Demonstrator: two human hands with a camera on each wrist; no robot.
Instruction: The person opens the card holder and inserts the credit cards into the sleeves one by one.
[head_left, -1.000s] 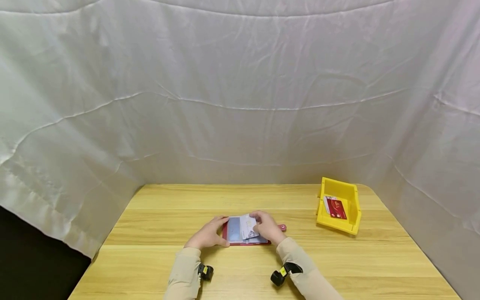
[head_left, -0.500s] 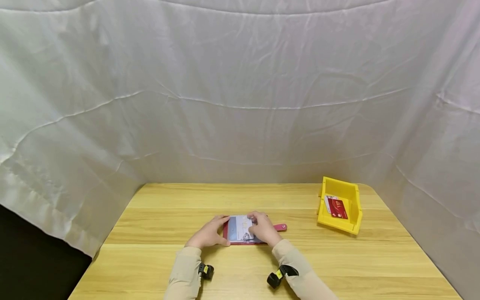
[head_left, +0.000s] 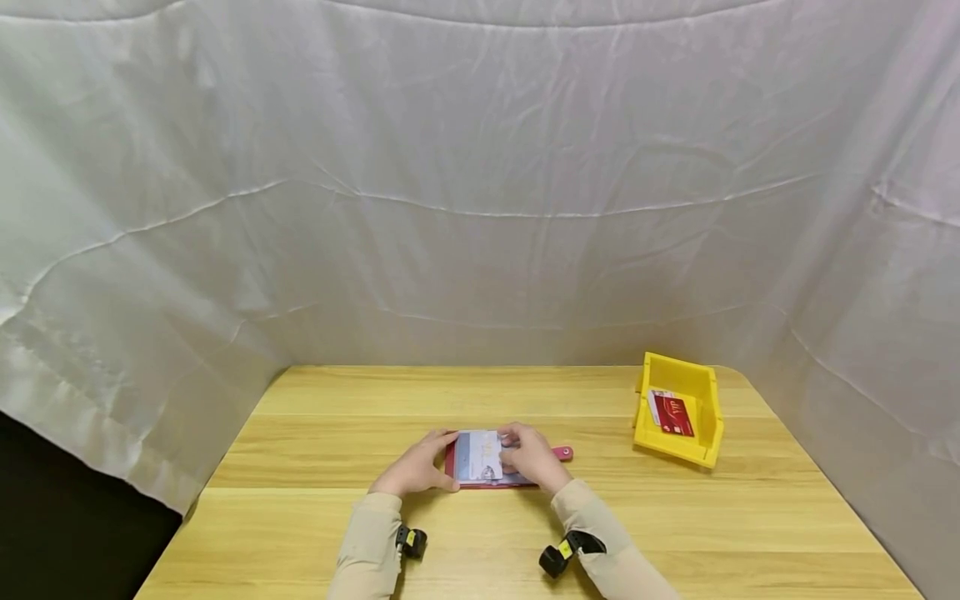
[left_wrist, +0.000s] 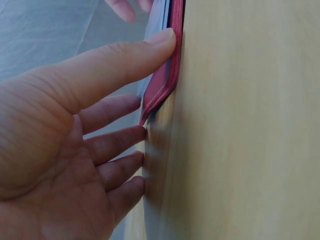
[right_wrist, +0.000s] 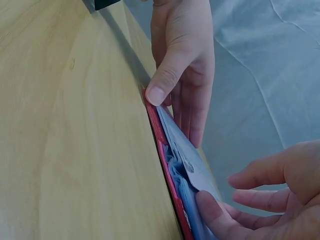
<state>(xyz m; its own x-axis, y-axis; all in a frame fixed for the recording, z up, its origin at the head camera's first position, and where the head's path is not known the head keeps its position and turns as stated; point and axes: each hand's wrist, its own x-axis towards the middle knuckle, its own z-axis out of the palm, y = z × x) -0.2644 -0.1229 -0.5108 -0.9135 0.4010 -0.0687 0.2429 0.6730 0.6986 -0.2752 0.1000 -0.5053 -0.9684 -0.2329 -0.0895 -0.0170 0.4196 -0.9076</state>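
Note:
A red card holder (head_left: 451, 460) lies open on the table, its clear plastic sleeves showing. On the sleeves is a white card (head_left: 484, 454) with gold print; whether its left edge is inside a sleeve I cannot tell. My left hand (head_left: 417, 467) holds the holder's left end, thumb on the near edge and fingers by the far side. In the left wrist view the thumb (left_wrist: 115, 65) presses the red stitched corner. My right hand (head_left: 531, 458) holds the card by its right edge; in the right wrist view the thumb (right_wrist: 209, 206) touches its near corner.
A yellow bin (head_left: 678, 450) stands at the right of the table, with a red card (head_left: 675, 415) and a whitish card under it inside. The holder's snap strap (head_left: 563, 452) sticks out to the right. Grey cloth (head_left: 525, 275) hangs behind the table.
The white card has slid left across the sleeves and now lies straighter, where it was tilted before. My right hand moved slightly left with it, while the left hand stayed put.

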